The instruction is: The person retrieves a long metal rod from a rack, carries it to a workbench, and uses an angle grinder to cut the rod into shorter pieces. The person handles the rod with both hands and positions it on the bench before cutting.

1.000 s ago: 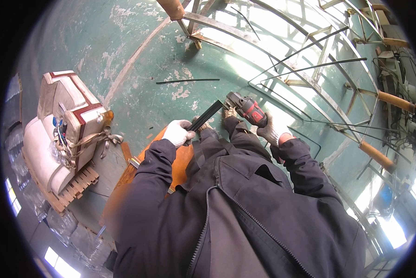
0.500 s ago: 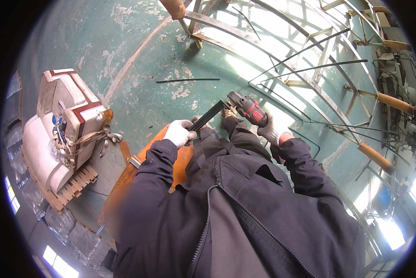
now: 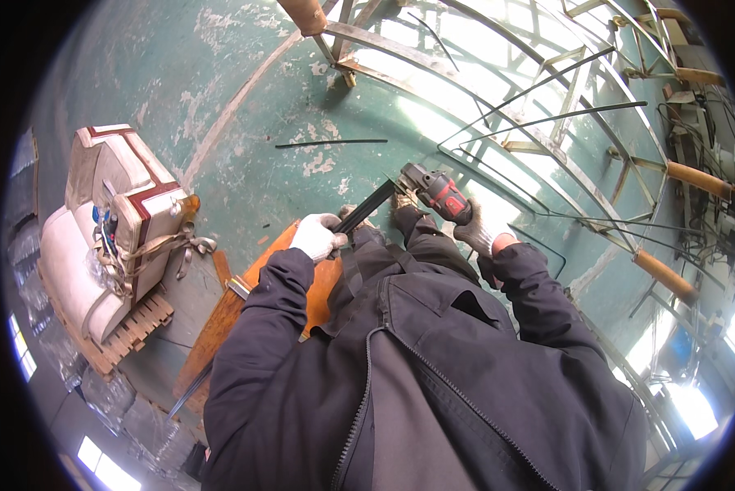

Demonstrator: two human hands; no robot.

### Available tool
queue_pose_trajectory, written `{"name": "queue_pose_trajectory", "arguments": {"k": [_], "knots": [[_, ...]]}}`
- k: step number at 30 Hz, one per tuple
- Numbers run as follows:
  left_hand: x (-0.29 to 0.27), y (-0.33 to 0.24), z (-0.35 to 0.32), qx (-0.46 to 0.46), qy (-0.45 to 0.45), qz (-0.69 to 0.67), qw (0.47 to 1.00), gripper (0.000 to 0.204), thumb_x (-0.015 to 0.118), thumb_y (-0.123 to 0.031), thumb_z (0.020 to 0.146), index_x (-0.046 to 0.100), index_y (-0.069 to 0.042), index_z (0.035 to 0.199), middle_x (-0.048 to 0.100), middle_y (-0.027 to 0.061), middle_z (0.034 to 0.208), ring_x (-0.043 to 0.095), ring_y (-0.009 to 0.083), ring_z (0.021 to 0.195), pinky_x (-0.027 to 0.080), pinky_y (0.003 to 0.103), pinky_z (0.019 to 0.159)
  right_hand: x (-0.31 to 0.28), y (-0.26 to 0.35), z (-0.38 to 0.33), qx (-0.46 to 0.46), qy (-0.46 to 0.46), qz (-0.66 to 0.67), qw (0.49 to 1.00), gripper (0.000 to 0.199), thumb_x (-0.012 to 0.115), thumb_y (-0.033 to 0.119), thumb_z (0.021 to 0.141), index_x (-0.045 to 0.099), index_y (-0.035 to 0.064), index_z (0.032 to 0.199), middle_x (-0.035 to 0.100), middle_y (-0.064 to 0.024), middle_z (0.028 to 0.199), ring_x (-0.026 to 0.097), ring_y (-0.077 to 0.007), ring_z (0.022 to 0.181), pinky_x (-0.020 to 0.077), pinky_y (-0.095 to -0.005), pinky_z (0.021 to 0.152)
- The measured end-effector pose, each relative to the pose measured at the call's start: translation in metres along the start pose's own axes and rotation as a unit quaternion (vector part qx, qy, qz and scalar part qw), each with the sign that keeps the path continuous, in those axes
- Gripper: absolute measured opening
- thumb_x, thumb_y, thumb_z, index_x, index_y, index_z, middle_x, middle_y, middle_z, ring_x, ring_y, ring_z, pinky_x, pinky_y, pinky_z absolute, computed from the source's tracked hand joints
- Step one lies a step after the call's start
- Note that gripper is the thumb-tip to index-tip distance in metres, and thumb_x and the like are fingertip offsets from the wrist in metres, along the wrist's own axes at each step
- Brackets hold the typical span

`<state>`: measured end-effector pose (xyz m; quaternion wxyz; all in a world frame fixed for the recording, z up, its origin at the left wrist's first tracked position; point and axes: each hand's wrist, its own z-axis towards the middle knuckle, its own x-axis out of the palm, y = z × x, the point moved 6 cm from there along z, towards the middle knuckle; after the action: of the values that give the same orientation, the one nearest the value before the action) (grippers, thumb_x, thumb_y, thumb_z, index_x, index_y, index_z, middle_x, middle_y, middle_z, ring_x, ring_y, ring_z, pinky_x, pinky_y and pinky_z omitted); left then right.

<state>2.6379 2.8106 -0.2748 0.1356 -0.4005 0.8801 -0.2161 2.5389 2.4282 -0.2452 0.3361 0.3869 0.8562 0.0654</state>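
My left hand (image 3: 317, 236), in a white glove, is closed round a bundle of black bars (image 3: 366, 205) that slants up and to the right. At their far end is an angle grinder (image 3: 435, 193) with a grey head and a red and black body. My right hand (image 3: 484, 228), also gloved, grips the grinder's rear. The grinder's disc edge sits at or very near the bars' tips; whether it touches them I cannot tell. Below my left hand lies an orange-brown wooden board (image 3: 279, 268), partly hidden by my sleeve.
A cream armchair (image 3: 122, 221) with dark red trim stands at the left on a wooden pallet (image 3: 138, 323), straps and tools on it. Metal frames (image 3: 433, 53) with several bent black rods fill the upper right. One thin black rod (image 3: 331, 143) lies on the green floor ahead.
Almost nothing differs. My left upper arm has shifted slightly inward, showing more of the wooden board and a rod beside it. Both hands keep their hold.
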Motion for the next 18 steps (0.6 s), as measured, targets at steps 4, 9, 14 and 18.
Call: {"name": "queue_pose_trajectory", "arguments": {"k": [4, 9, 14, 18], "knots": [[0.001, -0.003, -0.005, -0.002, -0.009, -0.047, 0.999, 0.019, 0.077, 0.003, 0.095, 0.074, 0.009, 0.113, 0.072, 0.0097, 0.086, 0.067, 0.0153, 0.064, 0.057, 0.032, 0.062, -0.004, -0.005, -0.008, 0.010, -0.020, -0.024, 0.999, 0.053, 0.085, 0.030, 0.078, 0.067, -0.0002, 0.119, 0.078, -0.0290, 0.108, 0.077, -0.0473, 0.108, 0.0601, -0.0493, 0.095], [-0.004, -0.017, -0.007, 0.047, 0.012, 0.021, 0.999, 0.027, 0.078, 0.001, 0.094, 0.074, 0.012, 0.117, 0.073, 0.0121, 0.086, 0.069, 0.0167, 0.067, 0.057, 0.033, 0.062, -0.016, -0.029, -0.022, 0.048, -0.054, 0.088, 0.993, 0.055, 0.083, 0.025, 0.076, 0.070, -0.0032, 0.122, 0.077, -0.0206, 0.098, 0.076, -0.0336, 0.090, 0.0595, -0.0421, 0.086], [-0.014, -0.014, 0.000, 0.142, -0.048, 0.231, 0.961, 0.043, 0.084, -0.027, 0.081, 0.085, -0.005, 0.118, 0.081, 0.0166, 0.088, 0.079, 0.0260, 0.079, 0.063, 0.041, 0.078, -0.016, -0.033, -0.007, 0.009, -0.030, 0.164, 0.986, 0.038, 0.081, 0.015, 0.082, 0.070, 0.0017, 0.115, 0.068, -0.0065, 0.076, 0.063, -0.0179, 0.058, 0.0523, -0.0379, 0.057], [-0.002, 0.010, -0.009, 0.095, -0.084, 0.188, 0.974, 0.040, 0.087, -0.020, 0.078, 0.085, -0.007, 0.116, 0.082, 0.0228, 0.102, 0.080, 0.0430, 0.103, 0.063, 0.050, 0.088, -0.025, -0.026, 0.001, -0.045, -0.038, 0.324, 0.944, 0.039, 0.079, 0.008, 0.085, 0.068, 0.0033, 0.122, 0.062, -0.0005, 0.078, 0.053, -0.0123, 0.052, 0.0430, -0.0329, 0.048]]}}
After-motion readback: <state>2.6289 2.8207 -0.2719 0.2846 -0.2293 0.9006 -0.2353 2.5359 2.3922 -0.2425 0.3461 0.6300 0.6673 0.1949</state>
